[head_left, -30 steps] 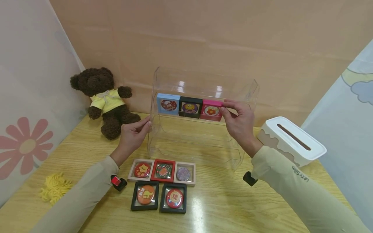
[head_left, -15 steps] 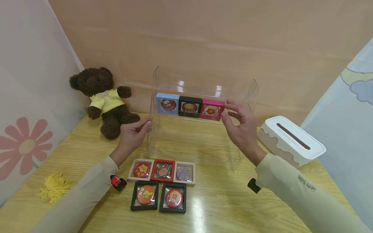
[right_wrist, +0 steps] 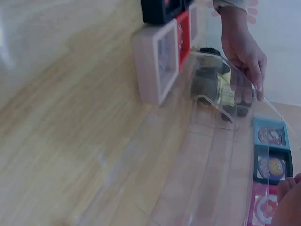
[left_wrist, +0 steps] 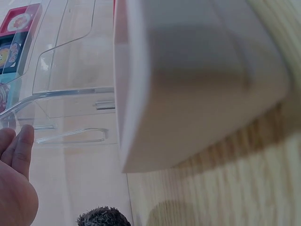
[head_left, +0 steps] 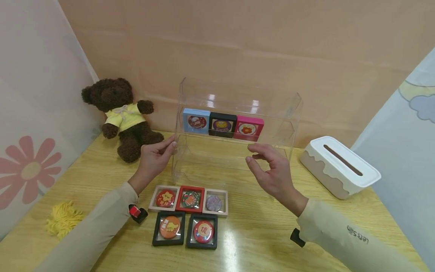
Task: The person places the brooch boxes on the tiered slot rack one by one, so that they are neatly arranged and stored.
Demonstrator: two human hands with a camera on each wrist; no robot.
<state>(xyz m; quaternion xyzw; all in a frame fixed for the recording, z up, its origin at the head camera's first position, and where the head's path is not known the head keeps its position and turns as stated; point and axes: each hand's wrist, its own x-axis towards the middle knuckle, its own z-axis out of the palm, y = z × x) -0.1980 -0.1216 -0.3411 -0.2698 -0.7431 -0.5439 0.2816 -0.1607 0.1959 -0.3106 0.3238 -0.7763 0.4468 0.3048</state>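
My left hand (head_left: 154, 158) pinches the left side edge of a clear plastic display rack (head_left: 238, 92) between thumb and fingers. On its upper tier stand a blue badge frame (head_left: 196, 121), a black badge frame (head_left: 222, 125) and a pink badge frame (head_left: 249, 127), side by side. Below the pink one, before the rack's lower tier, my right hand (head_left: 273, 172) hovers with fingers bent loosely and nothing held. Nearer me lie a red badge frame (head_left: 191, 199) between two pale ones, and two black frames (head_left: 169, 228). A pale frame (left_wrist: 202, 94) looms large in the left wrist view.
A brown teddy bear (head_left: 117, 117) in a yellow shirt sits left of the rack. A white-topped tissue box (head_left: 343, 162) stands to the right. Yellow yarn (head_left: 65, 220) lies by the left sleeve on the wooden table (head_left: 258, 241).
My right hand has let go of the pink badge frame and moved down toward me, away from the upper tier. My left hand stays on the rack's edge.
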